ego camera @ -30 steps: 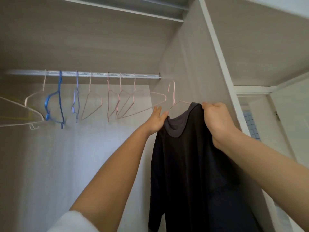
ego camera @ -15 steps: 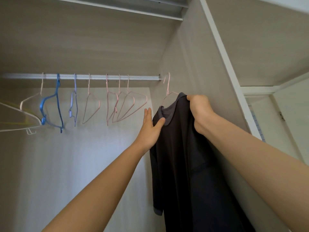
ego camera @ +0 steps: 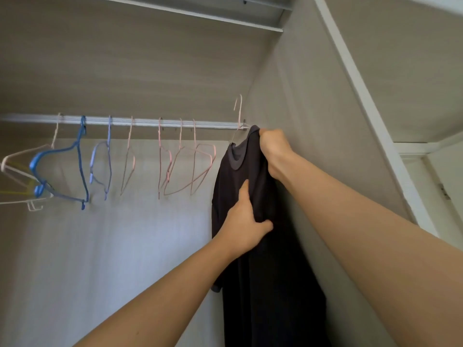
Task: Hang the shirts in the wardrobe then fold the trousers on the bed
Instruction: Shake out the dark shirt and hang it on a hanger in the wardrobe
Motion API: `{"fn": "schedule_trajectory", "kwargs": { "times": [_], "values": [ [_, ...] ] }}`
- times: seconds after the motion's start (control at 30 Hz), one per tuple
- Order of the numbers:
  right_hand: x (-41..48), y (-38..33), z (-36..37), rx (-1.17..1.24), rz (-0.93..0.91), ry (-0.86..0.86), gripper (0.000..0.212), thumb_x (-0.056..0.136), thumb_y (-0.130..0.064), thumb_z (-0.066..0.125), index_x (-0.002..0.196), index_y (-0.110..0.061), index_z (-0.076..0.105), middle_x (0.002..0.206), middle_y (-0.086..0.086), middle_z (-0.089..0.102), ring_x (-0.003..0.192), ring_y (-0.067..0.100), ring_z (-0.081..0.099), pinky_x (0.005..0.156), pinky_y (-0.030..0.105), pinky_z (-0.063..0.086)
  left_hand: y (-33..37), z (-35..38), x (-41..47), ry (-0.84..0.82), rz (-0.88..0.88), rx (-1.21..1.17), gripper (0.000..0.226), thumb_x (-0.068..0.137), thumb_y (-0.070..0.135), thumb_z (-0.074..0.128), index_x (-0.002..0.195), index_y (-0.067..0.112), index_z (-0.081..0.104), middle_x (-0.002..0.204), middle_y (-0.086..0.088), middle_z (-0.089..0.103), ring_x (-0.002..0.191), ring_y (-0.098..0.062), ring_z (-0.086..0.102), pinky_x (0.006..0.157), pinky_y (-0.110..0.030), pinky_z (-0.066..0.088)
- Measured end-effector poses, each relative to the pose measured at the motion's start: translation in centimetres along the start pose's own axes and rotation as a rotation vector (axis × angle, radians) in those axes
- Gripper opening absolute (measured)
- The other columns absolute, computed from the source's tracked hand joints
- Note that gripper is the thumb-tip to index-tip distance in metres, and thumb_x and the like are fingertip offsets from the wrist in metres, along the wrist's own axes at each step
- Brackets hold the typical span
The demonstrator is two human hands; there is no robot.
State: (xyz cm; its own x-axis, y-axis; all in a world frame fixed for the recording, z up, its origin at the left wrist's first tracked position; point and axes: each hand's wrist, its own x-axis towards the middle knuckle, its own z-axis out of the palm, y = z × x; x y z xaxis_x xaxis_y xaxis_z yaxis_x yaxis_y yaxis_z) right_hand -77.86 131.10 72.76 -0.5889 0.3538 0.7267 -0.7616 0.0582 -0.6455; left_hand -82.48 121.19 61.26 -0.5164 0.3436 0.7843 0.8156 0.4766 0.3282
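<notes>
In the head view, my right grip [ego camera: 273, 149] is curling tight around the top shoulder of the dark shirt [ego camera: 265, 284], bunching the cloth right against the wardrobe's side wall [ego camera: 313, 121]. My left grip [ego camera: 241, 221], below and a little left of the right one, is gathering a fold of the shirt's front between thumb and fingers. The shirt is hanging down from both grips on a pink wire hanger [ego camera: 239, 108]. Its hook is rising just left of the right grip, above the right end of the rail [ego camera: 150, 123]; I cannot tell whether it is sitting on the rail. Well left of both grips, empty pink hangers [ego camera: 160, 151], a blue hanger [ego camera: 37, 162] and a white hanger [ego camera: 15, 171] are dangling from the rail.
</notes>
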Motion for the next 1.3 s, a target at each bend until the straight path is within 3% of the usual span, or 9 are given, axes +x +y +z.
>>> {"fn": "schedule_trajectory", "kwargs": {
  "times": [0.07,0.23,0.37,0.5,0.67,0.77,0.87,0.97,1.3],
  "values": [
    [0.9,0.4,0.7,-0.023,-0.026,-0.007,0.025,0.098,-0.015,0.043,0.077,-0.013,0.057,0.078,0.006,0.052,0.072,0.018,0.045,0.065,0.027,0.035,-1.0,-0.2,0.9,0.063,-0.018,0.056,0.091,0.091,0.012,0.062,0.156,0.03,0.002,0.132,-0.003,0.053,0.095,-0.011,0.061,0.074,-0.015,0.051],
    [2.6,1.9,2.5,-0.089,-0.045,-0.017,0.036,0.104,-0.019,0.032,0.118,0.002,0.057,0.125,0.023,0.059,0.101,0.029,0.061,0.078,0.039,0.048,-3.5,-0.5,2.3,0.178,-0.046,0.116,0.069,0.095,0.005,0.054,0.153,0.025,0.02,0.126,-0.006,0.057,0.096,-0.014,0.058,0.078,-0.02,0.048],
    [3.3,3.4,2.7,-0.161,-0.045,-0.041,0.043,0.106,-0.024,0.027,0.126,0.005,0.051,0.11,0.017,0.06,0.104,0.031,0.056,0.084,0.035,0.043,-4.9,0.2,2.1,0.255,-0.022,0.167,0.05,0.097,0.008,0.056,0.143,0.018,0.04,0.119,-0.003,0.062,0.096,-0.013,0.06,0.084,-0.021,0.05],
    [3.8,4.9,2.6,-0.207,-0.049,-0.073,0.036,0.103,-0.026,0.032,0.101,-0.001,0.058,0.075,0.004,0.045,0.08,0.022,0.046,0.068,0.03,0.037,-6.0,1.1,1.4,0.284,-0.002,0.171,0.042,0.097,0.014,0.058,0.138,0.016,0.046,0.116,-0.003,0.065,0.101,-0.017,0.063,0.093,-0.029,0.052],
    [3.7,5.8,1.8,-0.458,-0.185,-0.037,0.038,0.097,-0.014,0.042,0.061,-0.013,0.03,0.063,0.002,0.034,0.054,0.018,0.03,0.046,0.03,0.022,-6.0,2.2,0.2,0.297,0.016,0.163,0.042,0.098,0.017,0.057,0.138,0.019,0.044,0.113,0.001,0.065,0.088,-0.006,0.06,0.087,-0.023,0.053],
    [2.2,6.8,1.6,-0.739,-0.377,0.062,0.012,0.096,-0.011,0.044,0.09,-0.005,0.052,0.094,0.01,0.051,0.078,0.028,0.049,0.06,0.032,0.032,-5.7,3.1,-1.2,0.314,0.039,0.203,0.051,0.099,0.019,0.056,0.144,0.024,0.035,0.125,0.001,0.062,0.103,-0.011,0.062,0.094,-0.03,0.053],
    [0.5,8.7,1.5,-0.956,-0.57,0.116,0.028,0.097,-0.01,0.045,0.125,-0.007,0.045,0.121,0.01,0.047,0.1,0.03,0.052,0.064,0.034,0.032,-5.2,3.6,-2.8,0.35,0.117,0.277,0.066,0.099,0.016,0.054,0.154,0.029,0.02,0.144,0.008,0.047,0.116,-0.009,0.056,0.095,-0.02,0.045],
    [-1.6,9.7,0.9,-0.968,-0.605,0.117,0.047,0.099,-0.016,0.045,0.144,-0.015,0.031,0.126,0.008,0.044,0.107,0.026,0.048,0.064,0.033,0.031,-4.7,3.9,-4.2,0.333,0.181,0.325,0.076,0.098,0.011,0.053,0.155,0.033,0.009,0.149,0.01,0.038,0.1,-0.008,0.06,0.08,-0.023,0.054],
    [-11.5,10.2,-2.3,-1.072,-0.69,-0.011,0.05,0.098,-0.026,0.048,0.144,-0.01,0.038,0.142,0.009,0.044,0.125,0.027,0.044,0.094,0.039,0.047,-3.5,1.7,-12.6,0.315,0.05,0.379,0.059,0.1,0.034,0.049,0.153,0.024,0.024,0.149,0.004,0.046,0.121,-0.013,0.055,0.091,-0.03,0.052]
  ]
}}
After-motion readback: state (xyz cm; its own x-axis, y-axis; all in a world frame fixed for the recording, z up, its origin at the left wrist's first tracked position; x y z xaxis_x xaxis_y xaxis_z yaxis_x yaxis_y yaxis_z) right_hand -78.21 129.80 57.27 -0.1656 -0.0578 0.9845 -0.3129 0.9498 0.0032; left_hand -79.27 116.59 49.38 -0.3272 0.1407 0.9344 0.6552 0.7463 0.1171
